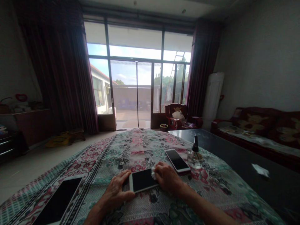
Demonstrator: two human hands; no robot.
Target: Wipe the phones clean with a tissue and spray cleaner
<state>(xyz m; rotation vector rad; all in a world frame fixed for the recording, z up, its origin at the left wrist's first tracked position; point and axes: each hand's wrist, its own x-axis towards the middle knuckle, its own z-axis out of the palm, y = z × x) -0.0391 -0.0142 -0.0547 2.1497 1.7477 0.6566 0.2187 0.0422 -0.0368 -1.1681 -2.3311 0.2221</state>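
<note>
A white-framed smartphone (143, 180) with a dark screen lies on the patterned tablecloth (131, 143). My left hand (117, 189) grips its left end, fingers at the far corner and thumb at the near one. Bunched in my right hand (165, 176) is a white tissue (153, 172), pressed against the phone's right end; the fingers hide most of it. Beyond that hand lies a second white smartphone (177, 160), screen up. Beside it stands a clear glass bottle (195, 158) with a black top. At the lower left rests a larger white-framed tablet (58, 200), partly cut off.
To the right is a dark glossy table (222, 147) with a crumpled white tissue (260, 170) on it. A red sofa (255, 125) runs along the right wall. A wooden armchair (175, 117) stands near the glass doors (131, 93). Dark curtains (61, 75) hang at the left.
</note>
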